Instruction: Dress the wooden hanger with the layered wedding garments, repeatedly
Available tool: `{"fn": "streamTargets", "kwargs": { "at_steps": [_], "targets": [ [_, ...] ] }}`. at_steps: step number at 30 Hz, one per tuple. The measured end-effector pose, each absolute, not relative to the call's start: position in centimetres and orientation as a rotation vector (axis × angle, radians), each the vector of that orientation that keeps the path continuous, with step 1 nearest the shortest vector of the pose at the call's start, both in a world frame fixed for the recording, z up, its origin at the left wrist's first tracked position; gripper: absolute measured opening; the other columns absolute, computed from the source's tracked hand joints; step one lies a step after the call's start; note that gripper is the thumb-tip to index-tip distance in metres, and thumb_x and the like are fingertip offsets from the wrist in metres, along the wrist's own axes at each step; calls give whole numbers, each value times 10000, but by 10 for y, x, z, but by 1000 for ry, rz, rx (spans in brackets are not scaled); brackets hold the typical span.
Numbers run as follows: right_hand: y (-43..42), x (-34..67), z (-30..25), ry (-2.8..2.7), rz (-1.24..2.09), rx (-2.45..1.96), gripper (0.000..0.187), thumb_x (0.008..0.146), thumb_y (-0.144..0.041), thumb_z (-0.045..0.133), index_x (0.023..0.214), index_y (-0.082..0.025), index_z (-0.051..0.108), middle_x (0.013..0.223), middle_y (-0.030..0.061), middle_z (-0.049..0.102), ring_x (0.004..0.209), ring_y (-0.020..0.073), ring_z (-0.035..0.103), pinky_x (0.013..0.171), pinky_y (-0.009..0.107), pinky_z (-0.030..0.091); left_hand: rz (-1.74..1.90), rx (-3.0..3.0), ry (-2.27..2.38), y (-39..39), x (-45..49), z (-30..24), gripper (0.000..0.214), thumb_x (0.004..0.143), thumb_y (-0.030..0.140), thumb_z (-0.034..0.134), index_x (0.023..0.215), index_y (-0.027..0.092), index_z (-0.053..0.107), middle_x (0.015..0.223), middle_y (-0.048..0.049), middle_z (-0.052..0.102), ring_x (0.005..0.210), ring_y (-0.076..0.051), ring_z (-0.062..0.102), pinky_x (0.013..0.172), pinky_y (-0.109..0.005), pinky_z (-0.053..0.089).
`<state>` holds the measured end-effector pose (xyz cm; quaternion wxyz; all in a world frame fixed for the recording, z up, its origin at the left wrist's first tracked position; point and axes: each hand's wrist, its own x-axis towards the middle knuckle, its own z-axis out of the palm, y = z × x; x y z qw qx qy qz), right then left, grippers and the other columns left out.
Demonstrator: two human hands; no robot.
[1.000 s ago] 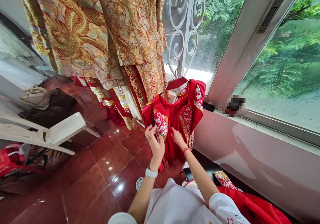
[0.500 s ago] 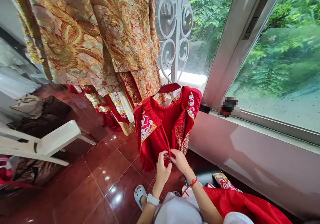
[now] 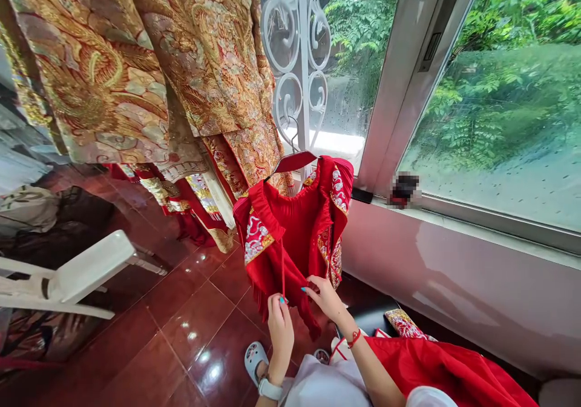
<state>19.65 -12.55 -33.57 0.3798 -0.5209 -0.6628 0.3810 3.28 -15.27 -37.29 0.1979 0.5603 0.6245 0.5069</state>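
In front of me a red embroidered garment hangs open on a hanger, with gathered red edging and silver-and-gold patches. A thin red tie runs down from its left edge. My left hand, a watch on the wrist, pinches the lower end of that tie, fingers closed. My right hand, wearing a red bracelet, pinches at the garment's other front edge with thumb and fingertips. Whether it grips a second tie or only the cloth, I cannot make out.
Gold embroidered robes hang at upper left. A white chair stands on the tiled floor at left. On the right are a window, its sill with a blurred dark object, and red cloth low beside me.
My hands were together at the garment's middle and are now apart. The left moved left and down, pulling the tie straight; the right stayed near the right edge. The view shifted slightly.
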Motion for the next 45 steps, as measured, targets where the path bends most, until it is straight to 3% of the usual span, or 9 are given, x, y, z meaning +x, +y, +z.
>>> {"fn": "streamTargets", "kwargs": {
  "at_steps": [4, 7, 9, 16, 21, 31, 35, 40, 45],
  "targets": [
    [-132, 196, -322, -1780, 1014, -1253, 172, 954, -207, 503, 962, -195, 675, 897, 58, 711, 783, 192, 643, 763, 296, 491, 1243, 1626, 1687, -157, 22, -390, 294, 962, 408, 372, 908, 231, 600, 883, -86, 678, 837, -253, 691, 746, -400, 573],
    [-135, 195, -313, -1855, 1073, -1174, 218, 949, -162, 460, 867, -192, 659, 805, 35, 679, 702, 166, 595, 703, 270, 468, 1165, 1656, 1583, -155, 31, -391, 301, 879, 387, 507, 1063, 197, 650, 1126, -147, 706, 1115, -308, 671, 944, -486, 553],
    [-136, 196, -309, -1885, 1065, -1162, 226, 940, -152, 456, 841, -194, 655, 794, 33, 671, 695, 164, 585, 697, 267, 464, 1134, 1640, 1514, -153, 40, -387, 370, 833, 371, 570, 1138, 181, 659, 1220, -165, 694, 1193, -327, 642, 1017, -521, 515],
    [-147, 198, -306, -1615, 955, -1193, 216, 966, -293, 478, 986, -199, 672, 942, 72, 719, 855, 200, 666, 833, 319, 516, 1147, 1475, 1306, -162, 56, -367, 340, 901, 343, 535, 1150, 184, 704, 1206, -146, 727, 1145, -280, 676, 1031, -461, 511],
    [-150, 198, -306, -1576, 1009, -1202, 175, 865, -306, 606, 984, -195, 668, 878, 48, 707, 783, 185, 645, 778, 320, 532, 1127, 1360, 1350, -175, 56, -374, 391, 893, 382, 545, 1201, 186, 684, 1270, -139, 709, 1211, -286, 648, 1074, -460, 490],
    [-149, 191, -298, -1574, 1213, -1157, 109, 814, -189, 527, 898, -186, 596, 819, 11, 650, 739, 150, 584, 697, 261, 470, 1107, 1274, 1434, -178, 42, -371, 414, 846, 437, 602, 1163, 185, 690, 1292, -132, 698, 1252, -296, 619, 1104, -472, 456],
    [-149, 195, -297, -1624, 1334, -1109, 142, 800, -180, 519, 919, -186, 596, 789, -8, 630, 716, 138, 553, 676, 243, 437, 1064, 1317, 1344, -180, 41, -358, 437, 815, 455, 657, 1151, 179, 697, 1241, -124, 719, 1212, -299, 637, 1092, -467, 460],
    [-155, 200, -294, -1645, 1372, -1162, 260, 819, -193, 487, 1055, -200, 597, 650, -60, 542, 586, 111, 427, 580, 227, 339, 1025, 1326, 1264, -181, 44, -345, 445, 872, 526, 584, 1112, 173, 713, 1184, -124, 743, 1143, -281, 670, 1046, -435, 495],
    [-165, 194, -287, -1369, 1541, -1145, 419, 762, -218, 476, 1169, -211, 572, 554, -89, 472, 519, 108, 363, 541, 236, 297, 1020, 1469, 1202, -181, 44, -343, 391, 945, 423, 496, 1185, 188, 696, 1193, -113, 740, 1113, -257, 679, 1023, -416, 509]
  ]
}}
